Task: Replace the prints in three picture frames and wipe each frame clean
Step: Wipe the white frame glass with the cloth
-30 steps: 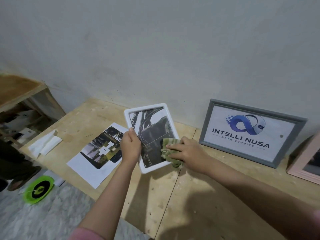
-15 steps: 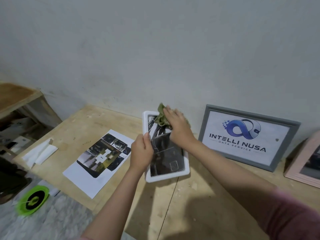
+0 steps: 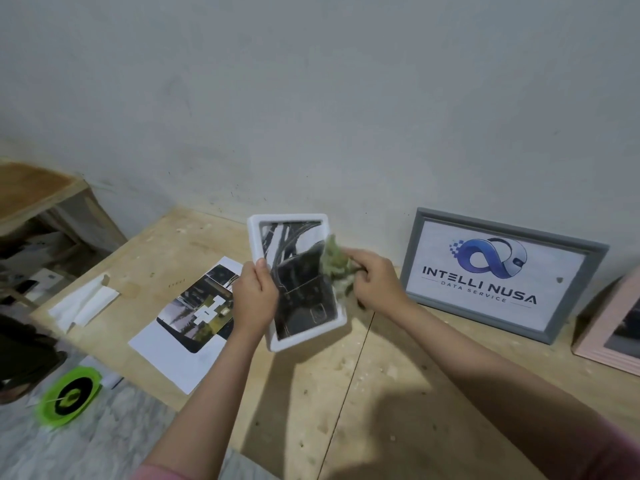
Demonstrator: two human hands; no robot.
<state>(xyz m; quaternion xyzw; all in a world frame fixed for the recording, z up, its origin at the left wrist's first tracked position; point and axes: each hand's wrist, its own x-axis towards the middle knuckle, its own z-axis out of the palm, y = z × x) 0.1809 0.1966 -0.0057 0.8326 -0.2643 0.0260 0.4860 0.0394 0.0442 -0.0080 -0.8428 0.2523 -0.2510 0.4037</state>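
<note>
White plastic formed the frame in hand: the white frame (image 3: 297,280) was held upright and tilted above the plywood table (image 3: 346,393), with the left hand (image 3: 254,296) gripping its left edge, thumb on the front border. The right hand (image 3: 375,284) pinched a bunched green cloth (image 3: 336,261) against the frame's right edge, about midway up. Half a second before, the cloth had been at the top of the frame, and half a second before that at the lower right of the glass; the cloth had thus travelled up and back down the right side, which suggested that wiping of this frame was well under way rather than just begun. A dark print already sat behind its glass, so the swap for this frame appeared done. To the right, a grey frame (image 3: 502,275) with a logo print leaned against the wall (image 3: 311,98), and farther right a pink frame (image 3: 609,327) leaned likewise, only partly in view; whether either had been wiped could not be told. On the table to the left lay a loose printed sheet (image 3: 187,323), touching nothing else, probably a removed or spare print, and farther left a folded white paper (image 3: 83,303). A green round object (image 3: 67,398) rested on the floor at near left, beside the table's edge. Nothing stood between the hands and the frame; the grey frame was near the right hand, and a wide sweep of the cloth could knock it.
</note>
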